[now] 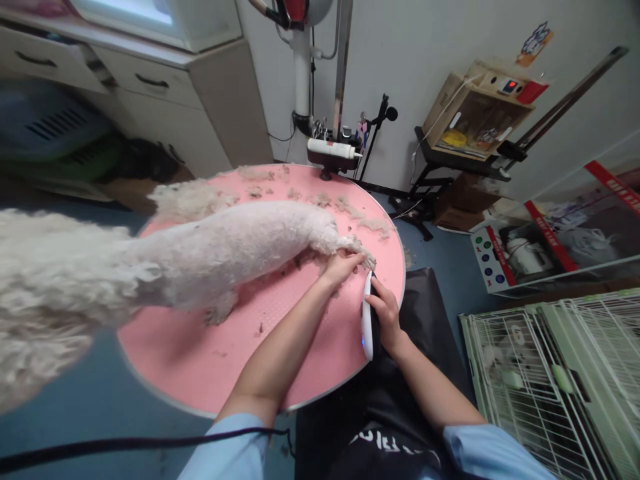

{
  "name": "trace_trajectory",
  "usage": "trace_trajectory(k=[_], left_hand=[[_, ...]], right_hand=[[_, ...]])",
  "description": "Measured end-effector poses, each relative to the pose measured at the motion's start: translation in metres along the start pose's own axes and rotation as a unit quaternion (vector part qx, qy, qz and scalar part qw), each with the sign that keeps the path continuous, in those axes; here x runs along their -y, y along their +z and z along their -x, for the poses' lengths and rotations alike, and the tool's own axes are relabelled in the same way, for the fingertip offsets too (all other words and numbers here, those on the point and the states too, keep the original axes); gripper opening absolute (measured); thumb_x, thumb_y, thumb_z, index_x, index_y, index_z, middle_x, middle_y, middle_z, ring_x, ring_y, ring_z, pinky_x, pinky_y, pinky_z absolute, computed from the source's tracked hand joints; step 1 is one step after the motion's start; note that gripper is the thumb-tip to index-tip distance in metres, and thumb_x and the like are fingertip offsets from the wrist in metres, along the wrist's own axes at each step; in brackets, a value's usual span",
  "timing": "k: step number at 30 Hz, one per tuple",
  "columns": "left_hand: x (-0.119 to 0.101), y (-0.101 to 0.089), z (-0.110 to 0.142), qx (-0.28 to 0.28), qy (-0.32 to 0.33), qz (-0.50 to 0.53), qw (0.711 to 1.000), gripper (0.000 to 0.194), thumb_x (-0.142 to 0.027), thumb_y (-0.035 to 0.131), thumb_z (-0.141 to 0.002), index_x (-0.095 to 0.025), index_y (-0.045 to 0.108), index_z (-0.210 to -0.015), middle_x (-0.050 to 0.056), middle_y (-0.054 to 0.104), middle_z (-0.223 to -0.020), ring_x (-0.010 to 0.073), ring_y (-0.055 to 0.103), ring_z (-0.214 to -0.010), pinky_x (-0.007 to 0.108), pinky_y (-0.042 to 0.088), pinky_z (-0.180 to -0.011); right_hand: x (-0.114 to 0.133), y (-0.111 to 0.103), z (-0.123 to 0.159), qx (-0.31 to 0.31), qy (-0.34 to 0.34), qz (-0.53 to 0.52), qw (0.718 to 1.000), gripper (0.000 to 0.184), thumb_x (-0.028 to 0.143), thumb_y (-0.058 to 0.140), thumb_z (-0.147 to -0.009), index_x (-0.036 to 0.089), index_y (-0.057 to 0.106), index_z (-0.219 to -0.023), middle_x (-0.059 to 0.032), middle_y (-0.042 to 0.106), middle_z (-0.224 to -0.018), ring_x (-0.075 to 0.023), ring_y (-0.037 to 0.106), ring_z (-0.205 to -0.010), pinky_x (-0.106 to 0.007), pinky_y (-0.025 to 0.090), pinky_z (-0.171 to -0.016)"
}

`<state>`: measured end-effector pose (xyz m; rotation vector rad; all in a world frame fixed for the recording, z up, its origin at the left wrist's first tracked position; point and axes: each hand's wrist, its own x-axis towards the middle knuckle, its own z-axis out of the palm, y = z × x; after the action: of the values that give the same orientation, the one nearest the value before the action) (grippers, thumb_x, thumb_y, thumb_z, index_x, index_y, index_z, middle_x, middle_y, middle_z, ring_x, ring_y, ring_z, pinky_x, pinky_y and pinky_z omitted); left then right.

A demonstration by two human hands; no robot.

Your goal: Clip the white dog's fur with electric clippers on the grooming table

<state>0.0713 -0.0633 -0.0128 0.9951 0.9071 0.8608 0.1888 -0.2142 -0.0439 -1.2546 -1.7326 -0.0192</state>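
Note:
A white dog [235, 240] with a closely shorn back and longer curly fur at its front end stands on a round pink table [300, 347]. My left hand [344, 265] is closed around one of its hind paws, near the table's right side. The paw's tip [369, 260] sticks out past my fingers. My right hand [386, 308] grips a white hair clipper [367, 320] with a small blue light. The clipper's head end is right by the paw; whether it touches the fur I cannot tell.
Cut fur [195, 200] lies in clumps along the table's far edge. Beyond that edge, a holder carries a white bottle [333, 148] and scissors. A wire cage [525, 373] stands at right, a wooden box [480, 113] behind. A black cord [125, 443] crosses at lower left.

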Motion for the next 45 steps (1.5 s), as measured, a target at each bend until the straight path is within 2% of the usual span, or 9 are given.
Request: trace_trajectory(k=[3, 6, 12, 16, 20, 27, 33, 39, 45], left_hand=[[-0.002, 0.002, 0.003, 0.004, 0.016, -0.017, 1.0, 0.018, -0.03, 0.079, -0.067, -0.017, 0.067, -0.069, 0.001, 0.064, -0.054, 0.013, 0.057, -0.05, 0.023, 0.036, -0.045], [-0.005, 0.003, 0.005, 0.009, 0.024, -0.015, 1.0, 0.017, -0.028, 0.078, -0.068, -0.016, 0.066, -0.068, 0.001, 0.063, -0.054, 0.0103, 0.052, -0.045, 0.023, 0.032, -0.043], [-0.014, 0.006, 0.008, 0.033, 0.023, 0.022, 0.999, 0.018, -0.026, 0.076, -0.065, -0.014, 0.063, -0.067, 0.0, 0.063, -0.057, 0.0075, 0.048, -0.043, 0.021, 0.029, -0.039], [-0.018, 0.007, 0.012, 0.03, 0.02, 0.038, 0.999, 0.019, -0.026, 0.077, -0.063, -0.015, 0.06, -0.064, -0.002, 0.059, -0.053, 0.0061, 0.045, -0.042, 0.02, 0.028, -0.039], [-0.021, 0.008, 0.013, 0.03, 0.018, 0.048, 0.998, 0.015, -0.021, 0.074, -0.064, -0.015, 0.06, -0.064, -0.002, 0.06, -0.053, 0.0067, 0.046, -0.041, 0.021, 0.027, -0.038], [-0.021, 0.007, 0.014, 0.036, 0.014, 0.053, 0.998, 0.017, -0.021, 0.076, -0.066, -0.014, 0.061, -0.062, -0.002, 0.06, -0.053, 0.0063, 0.046, -0.042, 0.021, 0.027, -0.04], [-0.025, 0.008, 0.016, 0.039, 0.01, 0.045, 0.998, 0.017, -0.017, 0.073, -0.069, -0.014, 0.059, -0.06, -0.002, 0.059, -0.051, 0.0056, 0.044, -0.04, 0.021, 0.028, -0.04], [-0.025, 0.007, 0.016, 0.034, 0.006, 0.052, 0.998, 0.016, -0.017, 0.074, -0.067, -0.015, 0.06, -0.062, -0.002, 0.06, -0.053, 0.0066, 0.047, -0.043, 0.02, 0.031, -0.041], [-0.009, 0.001, 0.007, 0.023, -0.001, 0.004, 1.0, 0.015, -0.023, 0.078, -0.067, -0.014, 0.066, -0.065, 0.001, 0.065, -0.058, 0.01, 0.055, -0.05, 0.021, 0.039, -0.048]], right_hand=[[-0.007, 0.001, 0.0, 0.018, 0.019, -0.009, 1.0, 0.034, 0.019, 0.057, -0.093, 0.038, 0.065, -0.12, 0.0008, 0.056, -0.147, -0.0266, 0.064, -0.123, -0.047, 0.058, -0.095], [-0.013, -0.001, 0.005, 0.042, 0.017, -0.017, 0.999, 0.035, 0.021, 0.057, -0.092, 0.039, 0.066, -0.12, 0.0011, 0.061, -0.141, -0.027, 0.066, -0.118, -0.047, 0.059, -0.092], [-0.017, -0.001, 0.003, -0.026, -0.085, 0.054, 0.995, 0.044, 0.014, 0.056, -0.092, 0.039, 0.063, -0.127, 0.0008, 0.058, -0.145, -0.0238, 0.069, -0.108, -0.042, 0.061, -0.083], [-0.018, 0.0, -0.002, -0.018, -0.135, 0.097, 0.986, 0.041, 0.014, 0.055, -0.092, 0.033, 0.062, -0.129, -0.0057, 0.061, -0.14, -0.0245, 0.068, -0.109, -0.04, 0.06, -0.082], [-0.016, -0.006, 0.004, -0.009, -0.153, 0.102, 0.983, 0.046, 0.011, 0.05, -0.093, 0.033, 0.057, -0.133, -0.0076, 0.062, -0.137, -0.0238, 0.069, -0.106, -0.039, 0.06, -0.078], [-0.014, 0.002, -0.003, -0.029, -0.147, 0.091, 0.985, 0.044, 0.016, 0.054, -0.094, 0.034, 0.057, -0.135, -0.0067, 0.057, -0.144, -0.0252, 0.068, -0.108, -0.04, 0.059, -0.077], [-0.02, 0.004, 0.002, -0.013, -0.147, 0.096, 0.984, 0.04, 0.016, 0.051, -0.096, 0.037, 0.061, -0.129, -0.0048, 0.061, -0.141, -0.0228, 0.069, -0.102, -0.039, 0.059, -0.076], [-0.028, 0.005, 0.0, 0.002, -0.122, 0.054, 0.991, 0.042, 0.015, 0.056, -0.094, 0.038, 0.063, -0.128, -0.003, 0.061, -0.142, -0.0251, 0.069, -0.109, -0.041, 0.06, -0.082], [-0.023, 0.004, -0.004, 0.047, -0.028, -0.008, 0.998, 0.036, 0.019, 0.053, -0.096, 0.036, 0.066, -0.124, -0.0007, 0.053, -0.15, -0.0274, 0.063, -0.124, -0.044, 0.056, -0.097]])
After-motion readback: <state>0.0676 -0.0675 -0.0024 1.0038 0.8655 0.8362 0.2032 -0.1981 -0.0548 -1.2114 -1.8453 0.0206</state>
